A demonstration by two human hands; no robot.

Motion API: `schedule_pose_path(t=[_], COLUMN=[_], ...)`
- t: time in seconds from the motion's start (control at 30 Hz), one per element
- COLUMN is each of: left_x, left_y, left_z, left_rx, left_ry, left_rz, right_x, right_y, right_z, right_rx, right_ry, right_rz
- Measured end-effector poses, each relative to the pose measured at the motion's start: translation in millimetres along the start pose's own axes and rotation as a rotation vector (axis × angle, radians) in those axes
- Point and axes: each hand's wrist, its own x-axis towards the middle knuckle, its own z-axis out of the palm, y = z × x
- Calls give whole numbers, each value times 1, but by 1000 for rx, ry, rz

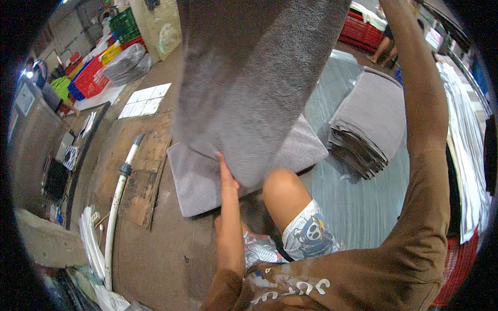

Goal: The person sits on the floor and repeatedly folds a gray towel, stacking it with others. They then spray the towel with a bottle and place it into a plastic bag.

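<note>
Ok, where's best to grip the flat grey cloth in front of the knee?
Probably the near left corner of the flat grey cloth, pinched from the left: that rounded corner lies exposed, while the raised grey cloth hides its middle.

Brown floor (pixel 155 259) stretching across the left, a worn wooden board (pixel 134 189) lying flat on it; up behind stands a pale, patchy pillar (pixel 150 26), green crate (pixel 123 26) just beside, and a white light (pixel 29 74) glaring far left!
</note>
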Motion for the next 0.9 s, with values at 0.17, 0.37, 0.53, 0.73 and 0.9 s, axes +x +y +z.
schedule_pose_path(t=[0.17, 0.37, 0.53, 0.73, 0.9], left_x=[-28, -65, -75, -115, -117], left_y=[123, 164, 122, 67, 45], left_z=[-26, -74, -206, -224, -208], left_rx=[229, 362, 748, 1378, 1543], left_ry=[-46, 134, 440, 701, 714], left_rz=[284, -110, -393, 415, 476], right_x=[-53, -339, -544, -562, -539], right_y=[34, 157, 241, 210, 202], right_z=[-103, -327, -318, -324, -377], right_rx=[236, 603, 146, -1140, -1530], right_ry=[468, 1045, 1517, 1036, 605], right_rz=[69, 111, 594, 643, 764])
